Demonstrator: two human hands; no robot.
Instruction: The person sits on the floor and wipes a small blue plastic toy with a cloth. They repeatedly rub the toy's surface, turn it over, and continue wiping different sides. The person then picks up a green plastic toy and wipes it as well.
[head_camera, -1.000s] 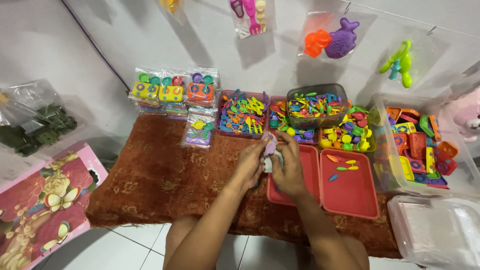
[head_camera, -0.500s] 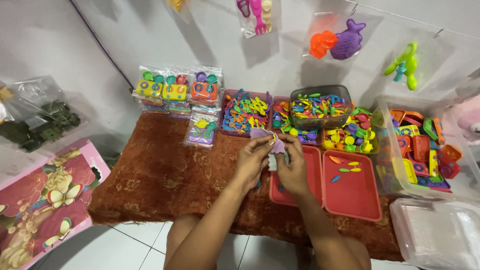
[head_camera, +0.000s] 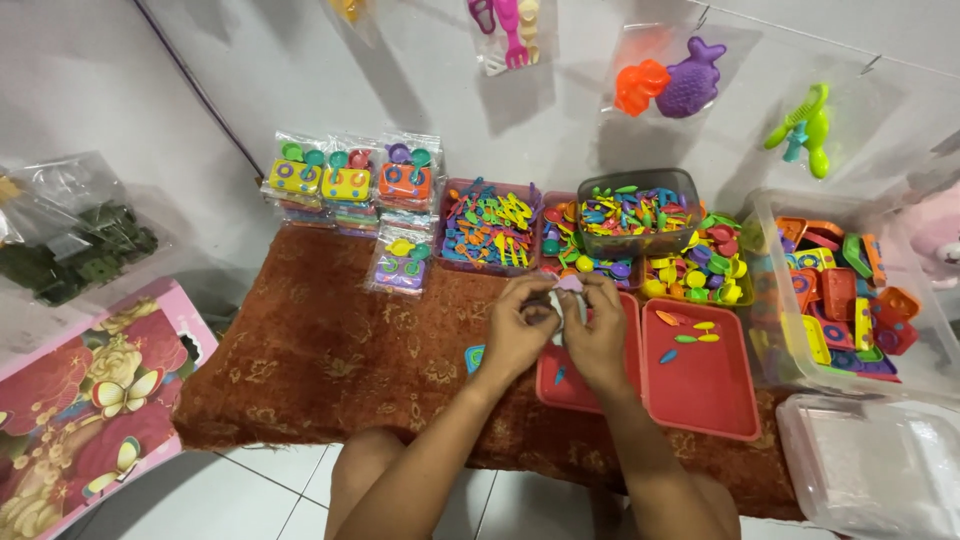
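Both forearms reach forward from the bottom of the view and meet in the middle, wrists bent slightly inward. The left hand (head_camera: 518, 325) and the right hand (head_camera: 600, 330) are curled toward each other, fingertips nearly touching, and together they pinch a small clear plastic bag (head_camera: 568, 300) with a pale pink piece showing at its top. The bag sits between the two hands, raised a little above the brown patterned cloth (head_camera: 320, 350); both hands are closed on it with thumbs and forefingers.

Directly under the right hand lies a red tray (head_camera: 575, 385), and just to its right a second red tray (head_camera: 705, 385) with a few small coloured pieces on it. Near the left wrist, on the cloth, lies a small blue piece (head_camera: 474, 357). Just beyond the fingertips stand trays of mixed coloured toy parts (head_camera: 490, 225) and a dark tub of parts (head_camera: 635, 210). Farther to the right of the right hand stands a clear bin (head_camera: 850, 290) of larger coloured pieces.
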